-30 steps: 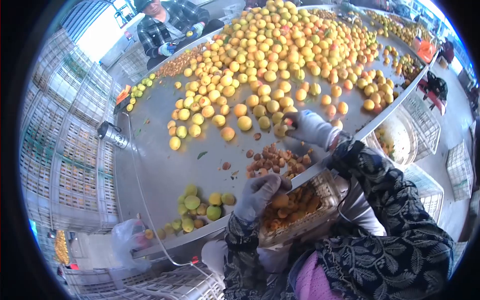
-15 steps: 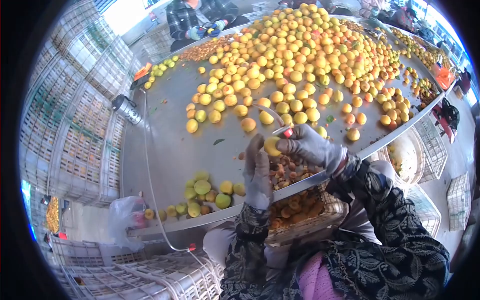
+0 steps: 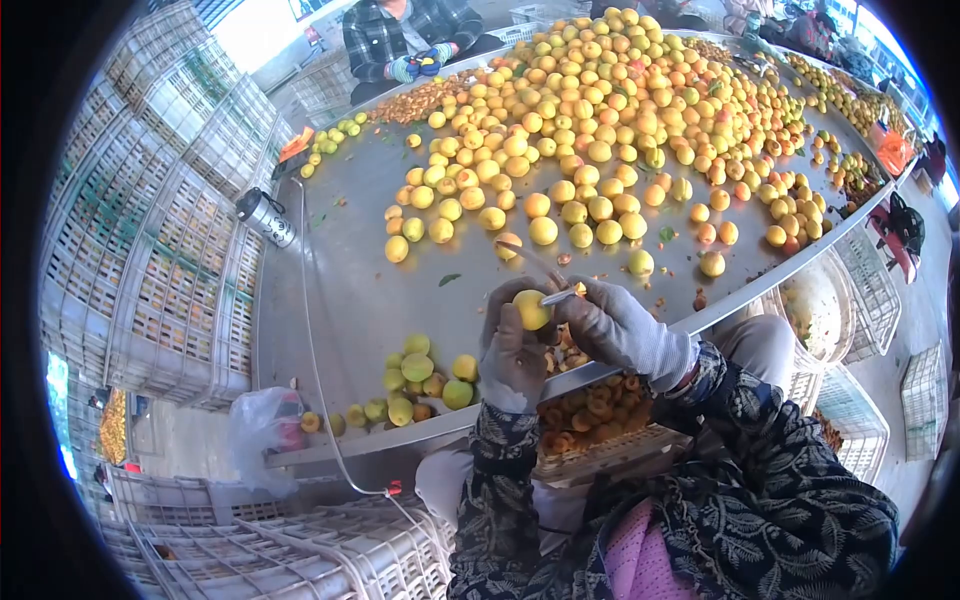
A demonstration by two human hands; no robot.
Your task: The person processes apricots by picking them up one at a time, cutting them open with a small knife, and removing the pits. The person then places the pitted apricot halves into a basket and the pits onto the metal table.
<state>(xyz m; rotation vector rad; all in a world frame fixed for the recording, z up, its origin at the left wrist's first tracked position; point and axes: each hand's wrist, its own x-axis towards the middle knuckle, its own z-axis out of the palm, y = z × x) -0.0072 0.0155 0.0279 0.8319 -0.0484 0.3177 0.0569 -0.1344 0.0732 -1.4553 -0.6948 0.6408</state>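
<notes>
Both hands wear grey-white gloves and meet above the front edge of the metal table (image 3: 330, 290). My left hand (image 3: 512, 355) has its fingers wrapped round a yellow fruit (image 3: 531, 310). In my right hand (image 3: 622, 330) is a small tool (image 3: 560, 296) with a pale tip, held against the fruit's right side. A thin curved strip (image 3: 530, 262) rises behind the fruit. Pieces of cut fruit lie partly hidden behind the hands. Below the table edge, a crate (image 3: 600, 455) holds halved fruit (image 3: 590, 412).
A large heap of yellow-orange fruit (image 3: 600, 120) covers the table's far side. Greener fruit (image 3: 417, 368) lies front left, near a plastic bag (image 3: 262, 430). A bottle (image 3: 265, 218) stands at the left edge. Stacked crates (image 3: 170, 250) rise at left. A co-worker (image 3: 410, 40) sits opposite.
The view has shifted slightly. Both hands are closer together and lower, and the tool has moved from above the fruit to its right side.
</notes>
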